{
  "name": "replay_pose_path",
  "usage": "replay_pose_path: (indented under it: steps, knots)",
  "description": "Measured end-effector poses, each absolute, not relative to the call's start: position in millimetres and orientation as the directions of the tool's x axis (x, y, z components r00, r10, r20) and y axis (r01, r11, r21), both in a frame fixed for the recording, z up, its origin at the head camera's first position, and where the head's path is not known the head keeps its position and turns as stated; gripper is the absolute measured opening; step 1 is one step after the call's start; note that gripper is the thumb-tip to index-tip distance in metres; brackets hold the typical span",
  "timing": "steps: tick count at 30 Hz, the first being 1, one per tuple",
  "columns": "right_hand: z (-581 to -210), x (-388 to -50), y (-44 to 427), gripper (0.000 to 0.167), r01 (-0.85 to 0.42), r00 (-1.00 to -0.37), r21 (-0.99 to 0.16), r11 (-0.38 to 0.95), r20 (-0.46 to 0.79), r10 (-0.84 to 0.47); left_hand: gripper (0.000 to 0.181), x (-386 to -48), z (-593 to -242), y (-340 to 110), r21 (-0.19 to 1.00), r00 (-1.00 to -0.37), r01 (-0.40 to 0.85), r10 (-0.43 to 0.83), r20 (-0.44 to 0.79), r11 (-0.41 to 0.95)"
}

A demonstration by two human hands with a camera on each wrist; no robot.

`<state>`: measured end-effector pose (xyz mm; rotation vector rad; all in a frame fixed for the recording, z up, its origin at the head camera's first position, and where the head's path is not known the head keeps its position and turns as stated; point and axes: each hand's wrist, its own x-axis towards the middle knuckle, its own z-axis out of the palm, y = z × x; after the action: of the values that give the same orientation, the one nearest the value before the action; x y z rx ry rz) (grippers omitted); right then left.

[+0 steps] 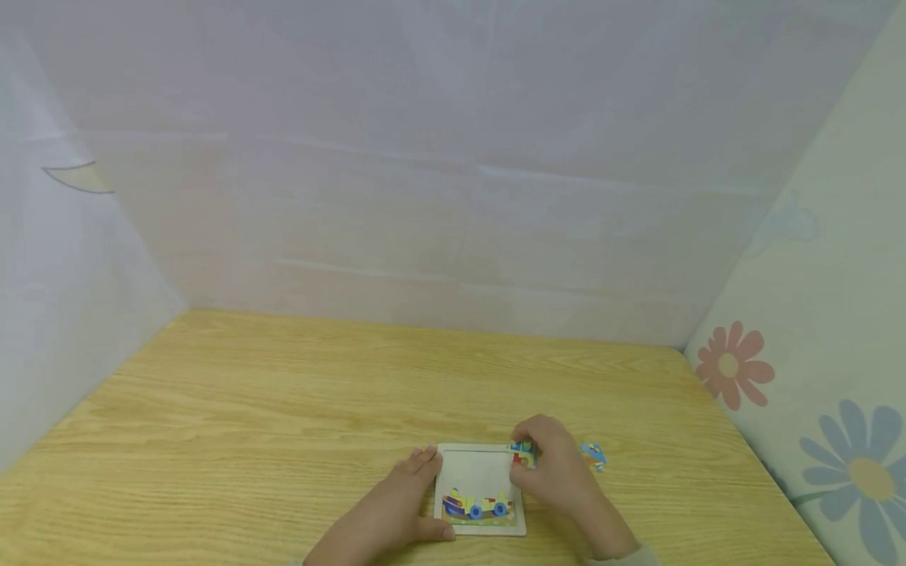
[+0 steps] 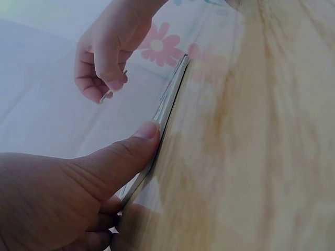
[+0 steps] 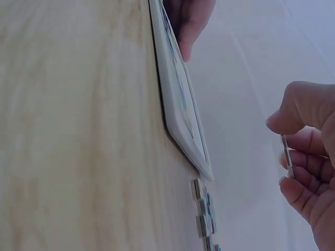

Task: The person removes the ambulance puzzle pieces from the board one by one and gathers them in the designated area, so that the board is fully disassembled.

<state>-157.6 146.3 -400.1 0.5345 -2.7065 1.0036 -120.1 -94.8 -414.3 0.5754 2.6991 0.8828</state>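
Observation:
A square puzzle frame (image 1: 488,531) lies on the table, its lower strip filled with pieces picturing a yellow vehicle with blue wheels. My left hand (image 1: 403,499) rests at the frame's left side, thumb at the lower left corner and fingers along the upper left edge; the left wrist view shows the thumb (image 2: 138,138) on its rim. Above the upper right corner, my right hand (image 1: 555,468) pinches a colourful puzzle piece (image 1: 522,453) between thumb and fingers. In the right wrist view that piece (image 3: 287,156) appears edge-on, raised off the frame.
Loose puzzle pieces (image 1: 594,456) lie on the table right of the frame, partly behind my right hand. The wooden table (image 1: 283,409) is bordered by a pale cloth (image 1: 439,196) at the back and sides, with printed flowers on the right.

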Motion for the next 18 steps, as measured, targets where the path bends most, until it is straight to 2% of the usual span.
replay_pose_path:
  steps: [9, 18]
  knots:
    - [-397, -155, 158, 0.028, -0.4, -0.913, -0.596, 0.696, 0.33, -0.242, 0.095, -120, -414, -94, 0.571, -0.888, 0.328, 0.452, -0.086, 0.753]
    - [-399, -152, 171, 0.031, -0.377, -0.915, -0.588, 0.715, 0.359, -0.187, 0.094, -118, -414, -92, 0.587, -0.9, 0.306, 0.428, -0.077, 0.75]
